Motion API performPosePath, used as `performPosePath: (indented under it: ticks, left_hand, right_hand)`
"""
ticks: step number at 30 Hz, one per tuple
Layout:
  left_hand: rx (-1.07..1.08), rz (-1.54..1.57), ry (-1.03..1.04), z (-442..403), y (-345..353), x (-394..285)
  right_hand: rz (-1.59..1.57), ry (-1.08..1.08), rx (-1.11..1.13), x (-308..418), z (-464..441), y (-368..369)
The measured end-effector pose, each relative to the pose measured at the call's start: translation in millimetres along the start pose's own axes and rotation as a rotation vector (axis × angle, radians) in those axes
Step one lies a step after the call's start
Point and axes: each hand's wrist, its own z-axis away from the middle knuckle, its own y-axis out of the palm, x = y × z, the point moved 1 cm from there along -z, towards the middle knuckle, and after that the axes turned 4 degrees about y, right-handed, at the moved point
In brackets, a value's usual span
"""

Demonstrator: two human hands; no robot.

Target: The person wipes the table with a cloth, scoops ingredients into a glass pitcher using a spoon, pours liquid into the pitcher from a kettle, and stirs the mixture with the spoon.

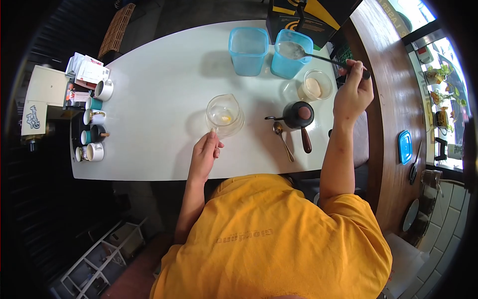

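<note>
My left hand (204,152) pinches the handle of a glass pitcher (234,112), which stands on the white table (154,99) with a little something yellow at its bottom. Raised at the right, my right hand (354,89) grips the dark handle of a long spoon (326,59). The spoon's bowl is over or inside the mouth of the right blue container (290,65); its contents look pale. Beside it stands another blue container (248,52). Nearer to me are a small clear jar (315,85) with pale contents, a dark pot (298,114) with a brown handle, and a metal spoon (284,142).
Several cups (94,117) and some papers (92,71) line the table's left edge. A black and yellow box (308,22) stands behind the containers. On the wooden counter (388,99) at the right lie a blue lid (405,147) and scissors (413,172).
</note>
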Motion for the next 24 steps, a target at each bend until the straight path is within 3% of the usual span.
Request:
performPosePath:
  ticks: [8,10,12,15,18,20,24]
  left_hand:
    - [0.017,0.0,0.012,-10.0,10.4,-7.7]
    - [0.028,-0.008,0.015,-10.7,11.1,-6.5]
    - [0.034,-0.01,0.016,-10.1,13.1,-8.3]
    - [0.052,-0.026,0.052,-9.8,13.9,-2.5]
    - [0.08,-0.044,0.108,-9.1,11.1,4.4]
    - [0.1,-0.05,0.129,-7.0,9.8,5.0]
    - [0.081,-0.028,0.09,-1.1,5.5,9.5]
  right_hand:
    - [-0.068,0.01,0.173,17.8,75.4,-6.2]
    - [-0.047,-0.086,0.309,21.3,93.5,-10.2]
    - [0.029,-0.41,0.448,6.8,97.2,-13.7]
    - [0.004,-0.558,0.455,4.1,95.1,-13.4]
    - [-0.095,-0.364,0.304,2.3,81.3,-14.0]
    - [-0.089,-0.331,0.011,-0.8,59.0,-9.3]
    - [0.105,-0.221,-0.068,3.8,16.1,2.6]
